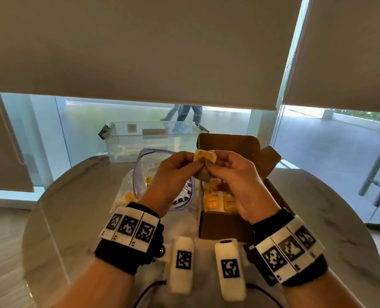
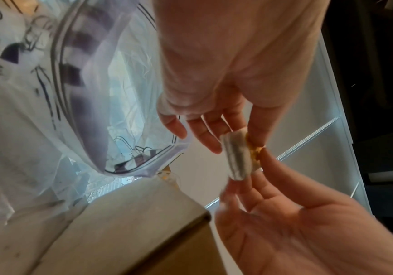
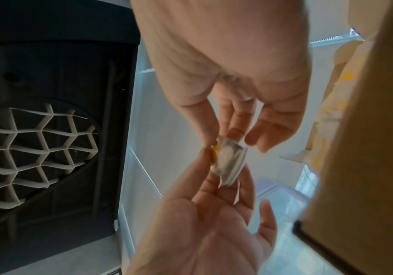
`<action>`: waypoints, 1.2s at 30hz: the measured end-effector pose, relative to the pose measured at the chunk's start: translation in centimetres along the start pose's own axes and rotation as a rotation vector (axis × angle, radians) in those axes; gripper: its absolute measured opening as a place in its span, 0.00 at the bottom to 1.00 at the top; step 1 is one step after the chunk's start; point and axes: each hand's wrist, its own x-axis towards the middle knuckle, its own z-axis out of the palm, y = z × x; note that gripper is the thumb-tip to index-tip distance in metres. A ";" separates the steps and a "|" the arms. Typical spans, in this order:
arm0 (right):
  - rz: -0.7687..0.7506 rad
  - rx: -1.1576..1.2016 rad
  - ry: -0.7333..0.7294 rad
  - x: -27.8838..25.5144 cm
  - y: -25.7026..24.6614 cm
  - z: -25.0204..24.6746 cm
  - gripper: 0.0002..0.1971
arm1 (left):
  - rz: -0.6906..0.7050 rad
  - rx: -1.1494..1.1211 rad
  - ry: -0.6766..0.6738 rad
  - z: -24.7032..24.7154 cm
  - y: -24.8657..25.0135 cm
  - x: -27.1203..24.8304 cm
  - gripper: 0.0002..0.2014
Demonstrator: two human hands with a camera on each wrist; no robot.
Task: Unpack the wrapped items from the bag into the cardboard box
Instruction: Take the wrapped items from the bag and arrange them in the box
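L hand point(image 1: 173, 172): pinches wrapped item point(image 1: 204, 157), left end.
R hand point(image 1: 235, 174): pinches same item, right end.
Bag point(image 1: 140, 174): on counter point(image 1: 317, 207), touching cardboard box point(image 1: 224, 227).

Two hands: left point(image 1: 173, 172), right point(image 1: 235, 181). One packet point(image 1: 204, 157) between them. One bag point(image 1: 162, 181). One cardboard box point(image 1: 224, 225). At least two packets point(image 1: 220, 202) in the box; more there too blurred to count. One clear bin point(image 1: 151, 138). One tabletop point(image 1: 73, 207).
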 end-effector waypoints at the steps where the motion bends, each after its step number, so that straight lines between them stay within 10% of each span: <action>1: -0.010 -0.033 0.000 0.1 -0.2 -0.1 0.08 | 0.000 0.008 0.000 -0.1 -0.1 0.1 0.05; 10: 0.150 -0.392 -0.001 1.2 -3.7 -6.6 0.05 | -0.146 0.300 -0.129 -0.1 -0.3 -0.1 0.06; 16: 0.403 -0.876 -0.127 2.9 -2.9 -10.3 0.05 | -0.312 0.411 -0.258 0.1 -1.2 -0.1 0.28; 23: 0.643 -0.835 -0.293 4.6 -0.8 -8.9 0.10 | -0.269 0.499 -0.242 0.1 -1.6 0.0 0.28; 30: 0.615 -0.812 -0.279 4.4 -0.6 -8.1 0.10 | -0.234 0.519 -0.242 0.0 -1.7 0.1 0.25; 36: 0.287 -0.984 -0.221 3.0 -3.9 -8.7 0.09 | 0.122 0.489 0.121 -1.7 0.7 0.1 0.11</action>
